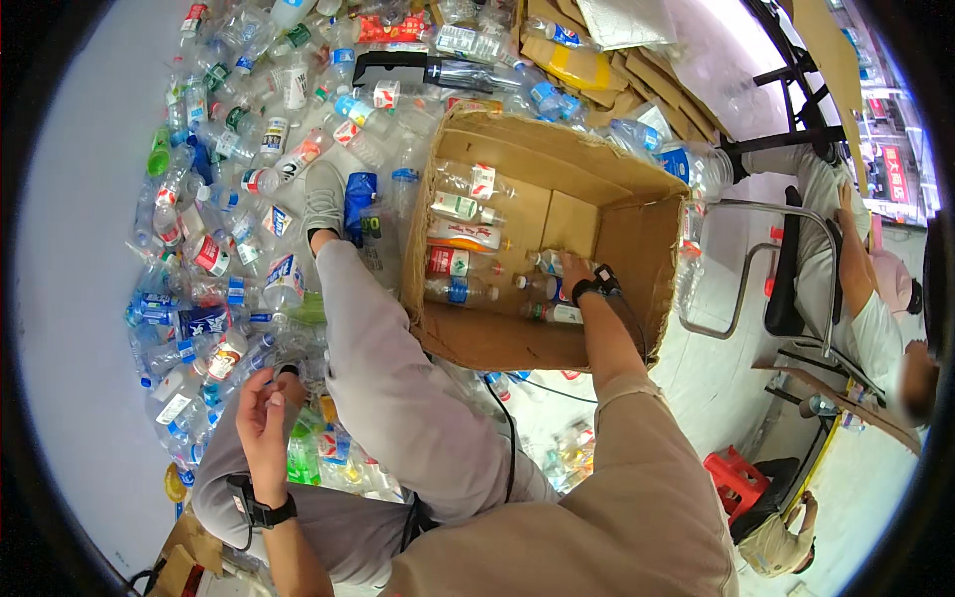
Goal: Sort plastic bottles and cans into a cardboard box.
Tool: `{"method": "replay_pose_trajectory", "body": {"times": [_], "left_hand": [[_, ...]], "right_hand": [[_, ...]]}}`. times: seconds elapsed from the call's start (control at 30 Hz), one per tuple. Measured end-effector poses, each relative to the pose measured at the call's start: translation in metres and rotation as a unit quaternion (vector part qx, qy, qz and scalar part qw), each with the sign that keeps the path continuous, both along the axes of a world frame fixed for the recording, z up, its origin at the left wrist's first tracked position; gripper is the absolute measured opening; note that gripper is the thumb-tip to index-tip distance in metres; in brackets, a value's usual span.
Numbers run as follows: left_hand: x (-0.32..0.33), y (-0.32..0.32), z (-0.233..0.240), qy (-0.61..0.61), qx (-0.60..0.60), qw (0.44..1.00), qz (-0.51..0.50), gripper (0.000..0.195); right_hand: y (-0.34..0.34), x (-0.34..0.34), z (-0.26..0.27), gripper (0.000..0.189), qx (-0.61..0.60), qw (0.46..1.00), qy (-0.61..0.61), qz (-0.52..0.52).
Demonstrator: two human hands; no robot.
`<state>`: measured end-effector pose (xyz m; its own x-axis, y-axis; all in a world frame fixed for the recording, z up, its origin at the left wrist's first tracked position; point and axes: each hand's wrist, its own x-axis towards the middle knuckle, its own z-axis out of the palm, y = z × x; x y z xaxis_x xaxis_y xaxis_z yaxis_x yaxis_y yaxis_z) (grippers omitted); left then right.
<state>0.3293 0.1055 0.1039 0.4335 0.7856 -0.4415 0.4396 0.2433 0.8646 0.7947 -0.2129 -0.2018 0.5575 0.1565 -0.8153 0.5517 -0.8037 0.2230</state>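
Inside a worn cardboard box, my right hand is wrapped over a clear plastic bottle lying on its side. Next to that hand lie a bottle with a dark cap and a bottle with a white-and-green label. Along the box's left side several bottles lie in a row, among them an orange-and-white bottle and a red-labelled bottle. My left hand is raised over my leg with fingers loosely bent and apart, nothing visible in it. Both wrists wear strapped devices.
A large heap of empty plastic bottles spreads across the floor at left and behind the box. Flattened cardboard is stacked at the back. A metal-framed chair with a seated person and a red stool are at right.
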Motion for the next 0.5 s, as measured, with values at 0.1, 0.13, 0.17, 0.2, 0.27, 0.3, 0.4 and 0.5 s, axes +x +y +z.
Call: {"method": "replay_pose_trajectory", "body": {"times": [0.1,0.13,0.17,0.2,0.27,0.3,0.4,0.5], "left_hand": [[-0.002,-0.002,-0.007,-0.016,-0.005,1.0,0.001,0.032],[0.002,-0.001,-0.009,-0.027,-0.009,1.0,-0.001,0.032],[0.006,0.001,-0.012,-0.036,-0.008,0.999,-0.006,0.032],[0.003,0.001,-0.013,-0.037,0.001,0.999,-0.021,0.033],[0.001,0.001,-0.014,-0.04,0.014,0.998,-0.037,0.034],[-0.022,-0.003,-0.003,-0.017,0.016,1.0,-0.014,0.033],[-0.016,-0.004,-0.001,-0.043,0.041,0.998,-0.015,0.032],[-0.018,-0.002,-0.005,0.007,0.184,0.982,-0.04,0.03]], "right_hand": [[0.001,0.005,0.007,0.086,0.006,1.0,0.018,0.01],[-0.004,0.012,0.008,0.084,0.014,1.0,0.007,-0.013],[-0.008,0.019,0.01,0.084,0.015,1.0,-0.003,-0.019],[-0.001,0.015,0.015,0.079,0.048,0.998,-0.034,-0.003],[0.009,0.011,0.03,0.075,0.085,0.994,-0.067,0.011],[0.048,-0.023,0.048,0.069,0.116,0.992,-0.016,0.046],[0.061,-0.008,0.075,0.055,0.22,0.967,0.008,0.131],[0.089,-0.041,0.116,0.04,0.438,0.89,-0.052,0.113]]}}
